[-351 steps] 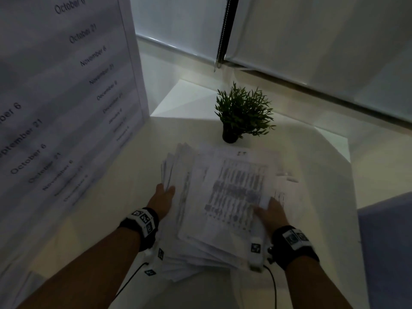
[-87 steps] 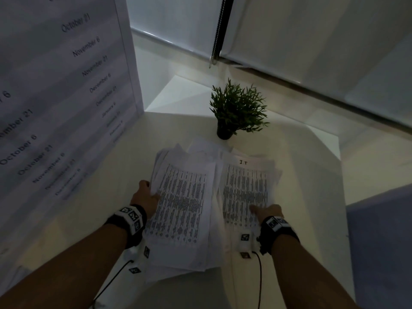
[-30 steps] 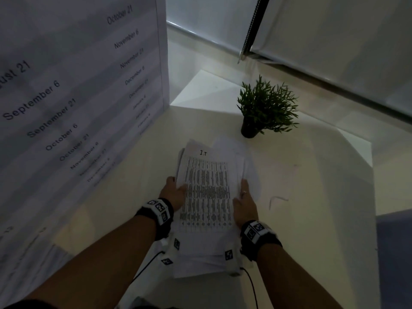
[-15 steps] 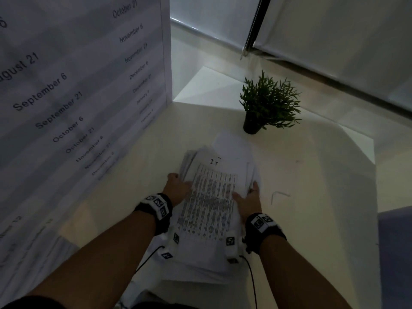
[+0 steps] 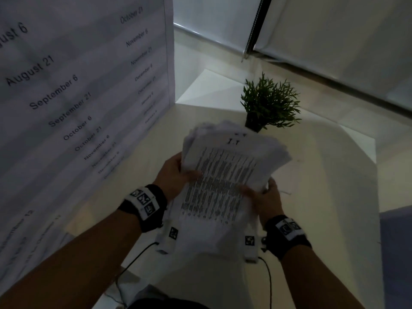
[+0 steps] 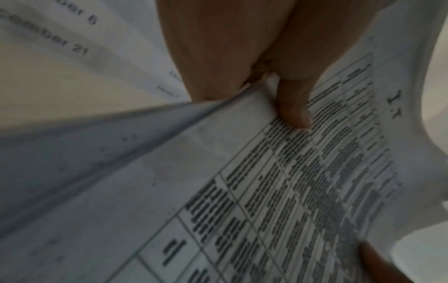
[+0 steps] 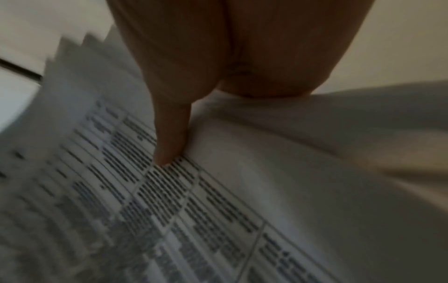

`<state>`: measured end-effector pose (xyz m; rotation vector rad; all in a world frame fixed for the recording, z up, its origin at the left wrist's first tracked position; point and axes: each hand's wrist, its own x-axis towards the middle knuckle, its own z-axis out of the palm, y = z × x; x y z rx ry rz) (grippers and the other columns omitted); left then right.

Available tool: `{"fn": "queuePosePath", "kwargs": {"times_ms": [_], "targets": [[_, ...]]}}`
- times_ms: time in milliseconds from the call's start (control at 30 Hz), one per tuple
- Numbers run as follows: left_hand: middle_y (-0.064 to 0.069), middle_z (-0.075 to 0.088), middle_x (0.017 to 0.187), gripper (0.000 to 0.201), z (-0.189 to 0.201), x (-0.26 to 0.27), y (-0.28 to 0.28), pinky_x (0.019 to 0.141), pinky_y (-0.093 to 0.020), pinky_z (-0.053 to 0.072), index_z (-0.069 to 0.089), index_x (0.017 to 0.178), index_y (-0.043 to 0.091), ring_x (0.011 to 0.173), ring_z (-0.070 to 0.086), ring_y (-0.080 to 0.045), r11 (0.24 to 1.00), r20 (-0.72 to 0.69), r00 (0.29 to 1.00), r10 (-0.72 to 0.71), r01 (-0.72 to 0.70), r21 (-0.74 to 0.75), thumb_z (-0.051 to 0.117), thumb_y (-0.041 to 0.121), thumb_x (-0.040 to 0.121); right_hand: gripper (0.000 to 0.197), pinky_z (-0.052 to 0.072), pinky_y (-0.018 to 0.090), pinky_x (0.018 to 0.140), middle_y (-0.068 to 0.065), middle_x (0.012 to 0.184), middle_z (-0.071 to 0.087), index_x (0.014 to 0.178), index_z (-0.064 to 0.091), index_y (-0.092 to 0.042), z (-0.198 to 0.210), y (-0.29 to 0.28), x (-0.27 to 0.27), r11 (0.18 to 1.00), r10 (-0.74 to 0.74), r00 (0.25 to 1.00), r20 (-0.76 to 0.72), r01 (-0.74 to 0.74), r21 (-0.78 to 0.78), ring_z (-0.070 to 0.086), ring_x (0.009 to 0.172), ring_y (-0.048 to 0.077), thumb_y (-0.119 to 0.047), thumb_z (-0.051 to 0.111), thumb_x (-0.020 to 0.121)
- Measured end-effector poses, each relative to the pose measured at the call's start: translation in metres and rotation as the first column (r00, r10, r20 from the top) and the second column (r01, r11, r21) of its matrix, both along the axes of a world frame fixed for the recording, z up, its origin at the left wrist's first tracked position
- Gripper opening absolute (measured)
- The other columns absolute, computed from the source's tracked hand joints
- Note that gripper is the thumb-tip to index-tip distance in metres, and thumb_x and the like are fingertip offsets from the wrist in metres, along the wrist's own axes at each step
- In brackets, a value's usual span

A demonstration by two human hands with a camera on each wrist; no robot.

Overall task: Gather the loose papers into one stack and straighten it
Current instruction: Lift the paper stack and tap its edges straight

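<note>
The paper stack (image 5: 223,181) is one thick bundle of white sheets with a printed table on top, lifted off the table and tilted toward me. My left hand (image 5: 178,175) grips its left edge, thumb (image 6: 294,107) on the top sheet and fingers hidden beneath. My right hand (image 5: 263,197) grips the right edge, thumb (image 7: 169,141) pressing the printed page (image 7: 169,201). The far ends of the sheets fan out unevenly. The top sheet (image 6: 290,181) fills the left wrist view.
A small potted green plant (image 5: 269,103) stands on the pale table (image 5: 323,175) just beyond the stack. A large sheet printed with dates (image 5: 78,97) hangs as a wall on the left. Closed blinds (image 5: 334,41) lie behind. A small scrap (image 5: 285,192) lies right of my hand.
The two spread piles were merged into one. Over the last second both hands closed on the bundle's sides and raised it off the table, tilting it up.
</note>
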<state>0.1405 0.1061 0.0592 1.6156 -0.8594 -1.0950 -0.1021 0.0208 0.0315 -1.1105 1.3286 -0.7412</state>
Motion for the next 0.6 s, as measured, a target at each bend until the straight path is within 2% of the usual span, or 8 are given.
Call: {"fn": "queuePosePath", "kwargs": {"times_ms": [67, 133, 233, 300, 367, 433, 533, 600], "targets": [[0.000, 0.069, 0.113, 0.040, 0.029, 0.000, -0.005, 0.087, -0.040, 0.058, 0.058, 0.123, 0.016, 0.100, 0.068, -0.017, 0.991, -0.035, 0.999, 0.023, -0.028, -0.132, 0.070, 0.015, 0.084, 0.049, 0.061, 0.029, 0.073, 0.005, 0.109, 0.069, 0.112, 0.063, -0.013, 0.034, -0.008, -0.003, 0.987, -0.010, 1.000, -0.022, 0.007, -0.158, 0.069, 0.085, 0.005, -0.018, 0.084, 0.069], [0.001, 0.063, 0.123, 0.042, 0.053, -0.005, -0.010, 0.092, -0.026, 0.054, 0.051, 0.130, 0.018, 0.109, 0.063, -0.010, 0.960, 0.040, 0.998, 0.042, -0.029, -0.280, 0.062, 0.015, 0.090, 0.028, 0.059, 0.019, 0.070, 0.003, 0.094, 0.071, 0.098, 0.068, -0.012, 0.070, -0.010, -0.002, 0.938, -0.037, 0.999, -0.033, 0.024, -0.346, 0.066, 0.073, -0.009, -0.018, 0.080, 0.073], [0.012, 0.057, 0.112, 0.037, 0.066, -0.015, -0.012, 0.082, -0.003, 0.044, 0.039, 0.119, 0.039, 0.098, 0.054, 0.014, 0.921, 0.206, 0.969, 0.133, -0.044, -0.388, 0.058, 0.021, 0.093, 0.017, 0.055, 0.021, 0.069, -0.006, 0.085, 0.067, 0.091, 0.068, -0.018, 0.097, -0.002, 0.002, 0.848, -0.066, 0.996, -0.061, 0.023, -0.530, 0.060, 0.066, -0.013, -0.015, 0.077, 0.077], [0.025, 0.050, 0.105, 0.047, 0.059, -0.020, -0.009, 0.070, 0.003, 0.042, 0.033, 0.114, 0.040, 0.090, 0.053, 0.021, 0.923, 0.188, 0.966, 0.177, -0.097, -0.372, 0.066, 0.019, 0.087, 0.028, 0.055, 0.023, 0.073, -0.013, 0.089, 0.066, 0.091, 0.064, -0.028, 0.094, 0.007, 0.004, 0.844, -0.079, 0.996, -0.043, 0.044, -0.534, 0.061, 0.072, -0.014, -0.012, 0.080, 0.074], [0.028, 0.046, 0.105, 0.058, 0.046, -0.022, -0.005, 0.067, 0.001, 0.044, 0.032, 0.122, 0.025, 0.090, 0.053, 0.019, 0.948, 0.151, 0.975, 0.165, -0.114, -0.298, 0.073, 0.018, 0.081, 0.045, 0.052, 0.009, 0.074, -0.017, 0.097, 0.064, 0.099, 0.059, -0.032, 0.087, 0.013, 0.004, 0.846, -0.097, 0.995, -0.016, 0.074, -0.528, 0.060, 0.083, -0.018, -0.012, 0.085, 0.068], [0.027, 0.047, 0.109, 0.073, 0.031, -0.021, -0.004, 0.076, -0.008, 0.046, 0.030, 0.128, 0.022, 0.095, 0.053, 0.019, 0.965, 0.126, 0.981, 0.146, -0.113, -0.238, 0.079, 0.024, 0.075, 0.052, 0.045, -0.001, 0.069, -0.021, 0.097, 0.060, 0.107, 0.057, -0.026, 0.085, 0.013, 0.004, 0.847, -0.120, 0.992, -0.046, 0.078, -0.526, 0.056, 0.082, -0.023, -0.011, 0.086, 0.065], [0.012, 0.057, 0.122, 0.076, 0.029, -0.019, -0.010, 0.091, -0.035, 0.053, 0.041, 0.129, 0.027, 0.111, 0.058, -0.004, 0.972, 0.091, 0.990, 0.104, -0.082, -0.222, 0.083, 0.042, 0.067, 0.043, 0.050, 0.011, 0.073, -0.025, 0.091, 0.059, 0.092, 0.062, -0.031, 0.088, 0.008, 0.006, 0.862, -0.150, 0.989, 0.002, 0.132, -0.489, 0.058, 0.074, -0.021, -0.004, 0.084, 0.067], [0.004, 0.061, 0.121, 0.070, 0.036, -0.018, -0.014, 0.090, -0.041, 0.056, 0.050, 0.128, 0.025, 0.111, 0.060, -0.011, 0.963, 0.134, 0.987, 0.094, -0.056, -0.263, 0.080, 0.046, 0.068, 0.042, 0.052, 0.022, 0.079, -0.026, 0.088, 0.061, 0.086, 0.062, -0.036, 0.093, 0.006, 0.007, 0.859, -0.180, 0.984, -0.003, 0.156, -0.488, 0.058, 0.074, -0.019, -0.005, 0.084, 0.067]]}}
